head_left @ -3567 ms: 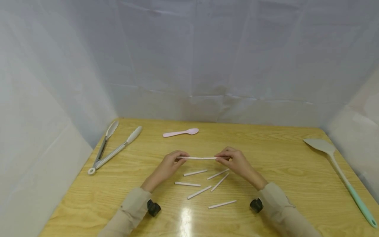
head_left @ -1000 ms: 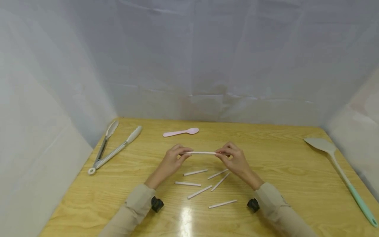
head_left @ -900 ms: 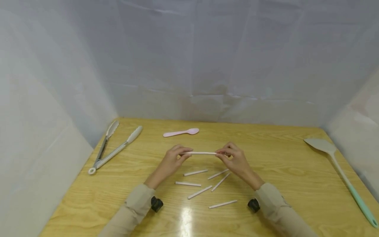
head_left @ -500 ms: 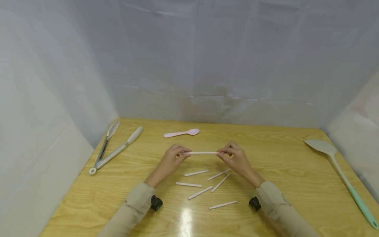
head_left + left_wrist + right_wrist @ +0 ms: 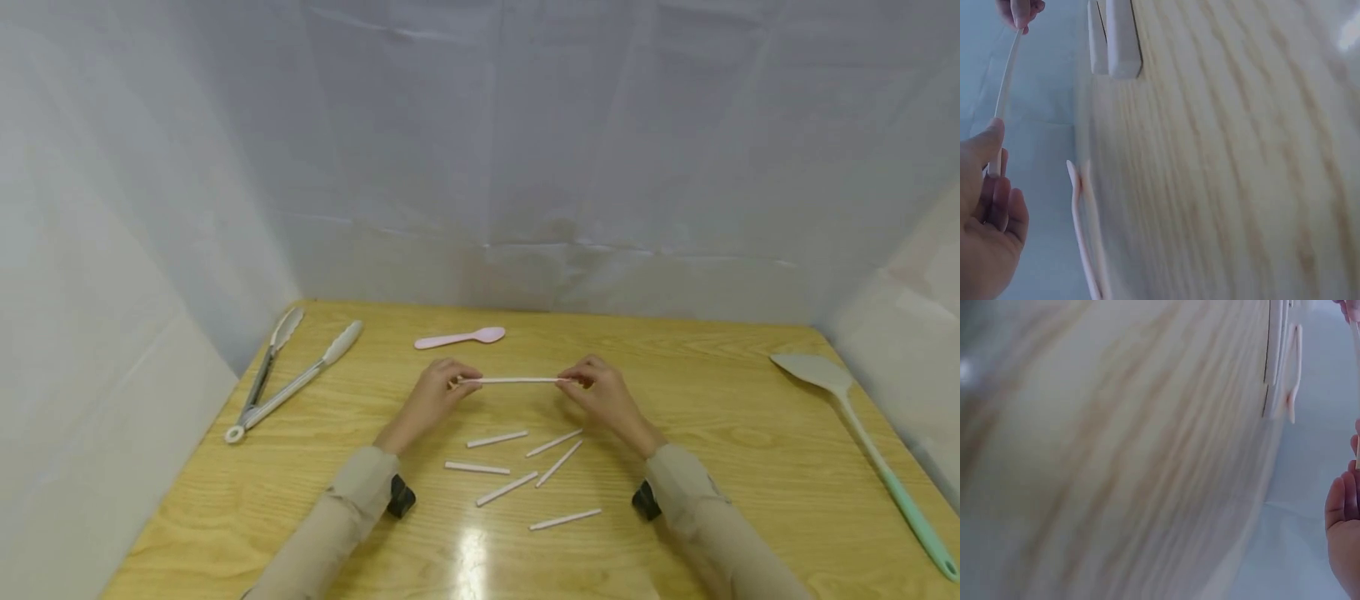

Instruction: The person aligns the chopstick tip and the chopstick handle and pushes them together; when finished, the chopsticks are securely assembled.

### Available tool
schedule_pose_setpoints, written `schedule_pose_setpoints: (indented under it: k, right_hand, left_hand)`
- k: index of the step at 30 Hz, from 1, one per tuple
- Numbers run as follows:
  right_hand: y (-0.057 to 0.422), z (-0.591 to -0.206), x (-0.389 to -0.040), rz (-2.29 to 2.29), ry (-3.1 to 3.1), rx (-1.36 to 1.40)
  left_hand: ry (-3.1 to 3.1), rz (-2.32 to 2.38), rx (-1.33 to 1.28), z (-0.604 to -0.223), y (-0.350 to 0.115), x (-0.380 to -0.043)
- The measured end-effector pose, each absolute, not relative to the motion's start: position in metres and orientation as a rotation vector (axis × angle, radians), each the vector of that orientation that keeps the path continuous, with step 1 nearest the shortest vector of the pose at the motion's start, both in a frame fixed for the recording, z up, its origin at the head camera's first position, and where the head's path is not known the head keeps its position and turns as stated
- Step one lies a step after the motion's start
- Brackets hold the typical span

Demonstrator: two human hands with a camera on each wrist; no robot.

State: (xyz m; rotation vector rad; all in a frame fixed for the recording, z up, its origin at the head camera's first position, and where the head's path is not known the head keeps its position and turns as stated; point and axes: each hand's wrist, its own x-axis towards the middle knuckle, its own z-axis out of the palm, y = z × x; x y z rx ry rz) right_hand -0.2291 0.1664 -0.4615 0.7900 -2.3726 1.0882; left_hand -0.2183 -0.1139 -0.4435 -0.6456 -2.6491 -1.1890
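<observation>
A thin white strip (image 5: 519, 380) stretches level between my two hands above the table, slightly curved in the left wrist view. My left hand (image 5: 435, 393) pinches its left end between thumb and fingers. At the other end, my right hand (image 5: 606, 398) pinches it the same way; that hand is partly cut off in the right wrist view. Both ends are partly hidden by the fingers. Several shorter white sticks, one (image 5: 507, 488) among them, lie loose on the table in front of the hands. What they are made of I cannot tell.
Behind the hands lies a pink spoon (image 5: 461, 337). Spread metal tongs (image 5: 288, 383) lie at the left of the wooden table (image 5: 712, 500). A long spatula (image 5: 870, 442) with a green handle lies along the right edge. White sheeting (image 5: 480, 167) walls the back and sides.
Compared with half a second ago, my hands are slightly farther apart and a little farther forward. More of the strip shows between them, and it looks thinner. The loose sticks have not moved.
</observation>
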Motion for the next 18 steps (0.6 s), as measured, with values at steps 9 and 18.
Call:
schedule_pose_setpoints:
  k: [9, 18]
  right_hand:
    - [0.169, -0.465, -0.241, 1.096, -2.535, 0.683]
    - [0.17, -0.467, -0.251, 1.217, -2.747, 0.567]
  left_hand:
    - [-2.718, -1.25, -0.616, -0.451, -0.113, -0.233]
    - [-2.815, -1.202, -0.604, -0.458, -0.115, -0.248]
